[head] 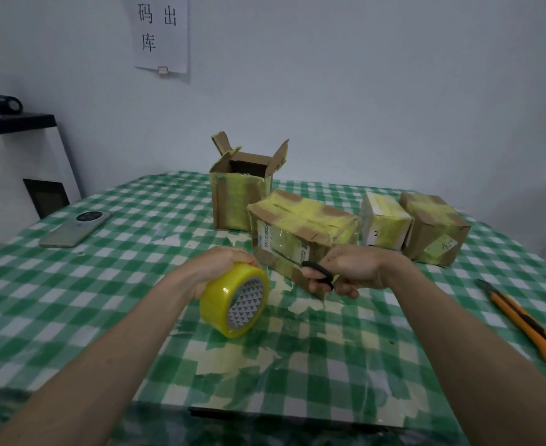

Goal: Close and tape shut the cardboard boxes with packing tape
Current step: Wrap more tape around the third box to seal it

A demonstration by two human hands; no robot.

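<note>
Gripping tape roll (234,299), left hand (215,268) | right hand (352,273) pinching scissors (318,274) | green-checked tablecloth (136,252) | white wall (361,91)

two bare forearms, no sleeves in view; nothing worn on either wrist; left hand (223,265) and right hand (352,272) ungloved, without rings.

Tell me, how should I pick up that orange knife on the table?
Grip the orange utility knife around the middle of its long handle, coming down from above. It lies flat on the checked tablecloth, apart from the boxes and out beyond the right hand, so nothing blocks you. Its far tip looks like the blade end, so keep your fingers off it.
</note>
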